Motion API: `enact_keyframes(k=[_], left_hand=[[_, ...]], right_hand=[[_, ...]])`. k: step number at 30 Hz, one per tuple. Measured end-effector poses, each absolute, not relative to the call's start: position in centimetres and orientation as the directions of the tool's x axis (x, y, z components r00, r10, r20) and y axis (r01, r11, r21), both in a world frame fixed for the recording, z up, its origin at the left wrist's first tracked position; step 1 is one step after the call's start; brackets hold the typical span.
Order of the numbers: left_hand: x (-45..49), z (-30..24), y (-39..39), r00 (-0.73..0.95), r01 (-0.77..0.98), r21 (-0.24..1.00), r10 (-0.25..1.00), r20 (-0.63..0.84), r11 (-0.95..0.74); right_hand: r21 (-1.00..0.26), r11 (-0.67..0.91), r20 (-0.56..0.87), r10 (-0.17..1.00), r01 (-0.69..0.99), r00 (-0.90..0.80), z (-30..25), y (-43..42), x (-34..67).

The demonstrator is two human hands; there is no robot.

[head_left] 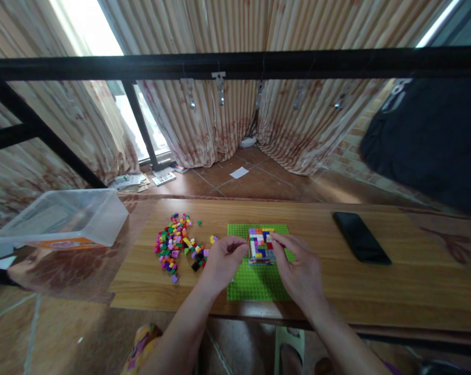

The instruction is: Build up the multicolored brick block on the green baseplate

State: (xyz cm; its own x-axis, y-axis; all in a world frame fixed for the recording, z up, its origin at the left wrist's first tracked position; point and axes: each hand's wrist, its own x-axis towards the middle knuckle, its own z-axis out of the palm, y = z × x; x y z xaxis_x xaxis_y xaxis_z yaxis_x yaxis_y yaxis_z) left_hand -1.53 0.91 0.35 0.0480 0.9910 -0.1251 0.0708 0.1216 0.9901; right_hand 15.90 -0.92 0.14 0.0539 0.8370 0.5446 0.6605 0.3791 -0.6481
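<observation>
A small block of multicoloured toy bricks (261,244) stands on a green studded baseplate (255,286) on the wooden table. At the block's left side is my left hand (224,260), its thumb and fingers curled together in a pinch; whatever lies between them is too small to make out. My right hand (302,265) is at the block's right side, with thumb and forefinger brought together at its upper right edge. Those fingertips partly cover the bricks, so what they grip is unclear. A loose pile of small coloured bricks (175,237) lies left of the baseplate.
A black phone (360,237) lies on the right of the table (415,281). Left of the table is a clear plastic bin (79,216). A dark metal rail (235,65) crosses above the far side, with hanging clips (221,91) and curtains (204,125) behind.
</observation>
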Motion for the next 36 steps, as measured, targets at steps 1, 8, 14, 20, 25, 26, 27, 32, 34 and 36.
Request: enact_keyframes(k=[1, 8, 14, 20, 25, 26, 27, 32, 34, 36], left_hand=[[-2.0, 0.4, 1.1, 0.031, 0.093, 0.988, 0.992, -0.125, 0.122], [-6.7, 0.0, 2.2, -0.038, 0.348, 0.936, 0.998, -0.043, 0.054], [-8.0, 0.0, 1.7, 0.012, 0.823, 0.567, 0.998, -0.059, 0.024], [-6.3, 1.0, 0.8, 0.107, 0.94, 0.335, 0.99, -0.092, -0.07], [-5.2, 1.0, 0.3, 0.063, 0.976, 0.215, 0.993, -0.105, -0.039], [-5.1, 0.9, 0.3, 0.063, 0.979, 0.2, 0.993, -0.1, -0.042], [-4.9, 0.8, 0.3, 0.068, 0.981, 0.189, 0.993, -0.099, -0.048], [-4.7, 0.4, 0.3, 0.106, 0.982, 0.165, 0.99, -0.09, -0.09], [-4.9, 0.5, 0.2, 0.109, 0.981, 0.171, 0.992, -0.07, -0.096], [-5.2, 0.8, 0.1, 0.095, 0.975, 0.205, 0.994, -0.046, -0.084]], right_hand=[[-0.692, 0.354, 0.529, 0.842, 0.629, 0.108, 0.3, -0.9, 16.0], [-0.824, 0.259, 0.416, 0.88, 0.504, 0.229, 0.7, -1.0, 16.5], [-0.798, 0.281, 0.46, 0.855, 0.533, 0.238, 0.5, -1.1, 16.1], [-0.779, 0.283, 0.466, 0.859, 0.56, 0.213, 0.1, -1.0, 15.9], [-0.792, 0.275, 0.452, 0.864, 0.545, 0.221, 0.0, -1.0, 15.7], [-0.794, 0.276, 0.451, 0.865, 0.542, 0.219, 0.0, -1.0, 15.6], [-0.796, 0.279, 0.451, 0.866, 0.538, 0.218, 0.0, -1.0, 15.6], [-0.794, 0.293, 0.469, 0.853, 0.533, 0.229, 0.2, -0.9, 15.7], [-0.79, 0.296, 0.478, 0.846, 0.536, 0.238, 0.5, -0.9, 15.8], [-0.792, 0.295, 0.48, 0.841, 0.534, 0.248, 0.7, -0.9, 15.9]])
